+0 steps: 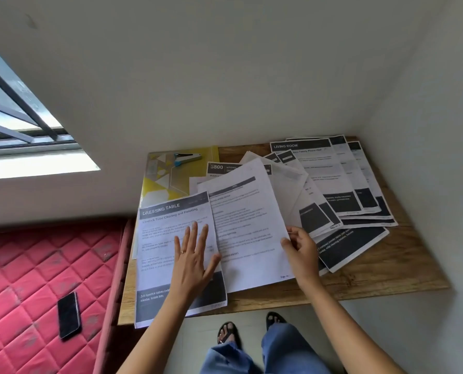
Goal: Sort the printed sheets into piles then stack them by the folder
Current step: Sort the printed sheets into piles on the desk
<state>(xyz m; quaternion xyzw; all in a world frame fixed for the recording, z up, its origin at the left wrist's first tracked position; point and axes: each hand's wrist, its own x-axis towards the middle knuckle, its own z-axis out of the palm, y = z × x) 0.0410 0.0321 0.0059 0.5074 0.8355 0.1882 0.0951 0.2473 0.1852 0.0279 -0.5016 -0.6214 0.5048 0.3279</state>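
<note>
You are pressing your left hand (192, 255) flat on the DRESSING TABLE sheet (165, 238), fingers straight and spread. That sheet is lying at the near left corner of the wooden counter (386, 265) and hanging over its front edge.

Your right hand (300, 252) is working just to the right of the left one, thumb and curled fingers pinching the right edge of the middle sheet (246, 225). This sheet is lying between your two hands, its left edge meeting the DRESSING TABLE sheet by your left thumb.

More printed sheets are fanning out beyond and to the right of your right hand, overlapping one another. A LIVING ROOM sheet (322, 171) is topping the far pile. A sheet marked KITCHEN (220, 168) is peeking out beyond the middle sheet.

The yellow folder (165, 176) is lying beyond your left hand at the far left of the counter, partly under the sheets, with a blue and grey stapler (188, 158) resting on it.

Well to the left of your left hand, a black phone (68, 314) is lying on a red quilted mattress (22, 279). Below your hands, your sandalled feet are showing on the floor.
</note>
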